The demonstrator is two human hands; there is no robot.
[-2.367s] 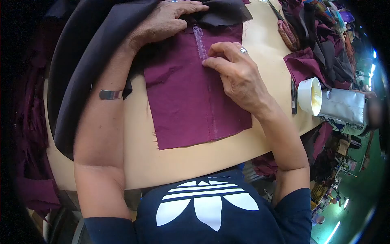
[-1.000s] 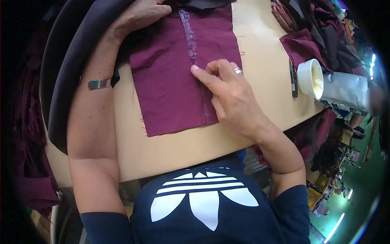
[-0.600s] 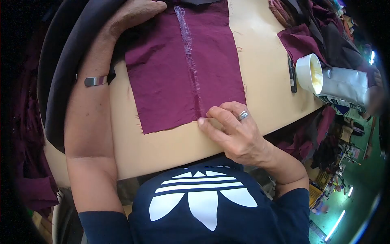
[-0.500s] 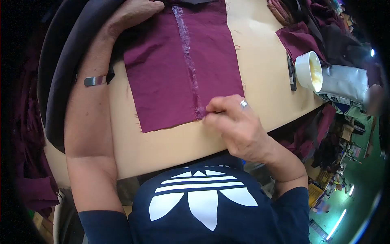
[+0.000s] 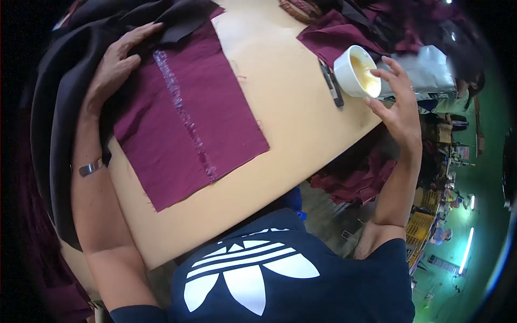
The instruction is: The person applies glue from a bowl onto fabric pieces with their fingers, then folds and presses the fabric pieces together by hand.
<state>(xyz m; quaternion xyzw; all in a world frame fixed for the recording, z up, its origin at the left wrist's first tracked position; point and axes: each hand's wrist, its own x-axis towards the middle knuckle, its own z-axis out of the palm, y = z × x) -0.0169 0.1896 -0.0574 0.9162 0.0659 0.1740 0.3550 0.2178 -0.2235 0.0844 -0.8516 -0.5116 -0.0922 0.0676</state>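
My left hand (image 5: pixel 119 63) lies on the maroon cloth (image 5: pixel 226 107) near its upper left edge, fingers stretched out beside the dark fabric. A whitish, glossy strip (image 5: pixel 186 119) runs down the cloth to its lower edge. My right hand (image 5: pixel 397 102) is at the white cup (image 5: pixel 347 75) on the right, its fingers apart. One fingertip reaches into the cup's mouth, over the pale yellow paste (image 5: pixel 367 78), and the thumb is by the rim.
Dark fabric (image 5: pixel 62 118) is heaped along the left. A black cutter-like tool (image 5: pixel 332 86) lies left of the cup, with a silver packet (image 5: pixel 425 70) behind it. Scissors' wrapped handles (image 5: pixel 301 8) show at the top. Maroon scraps (image 5: pixel 361 180) hang below the table edge (image 5: pixel 344 153).
My right hand has left the cloth's lower edge and moved up and right to the cup. The glossy strip reaches the lower edge. The view has turned, shifting the cloth left.
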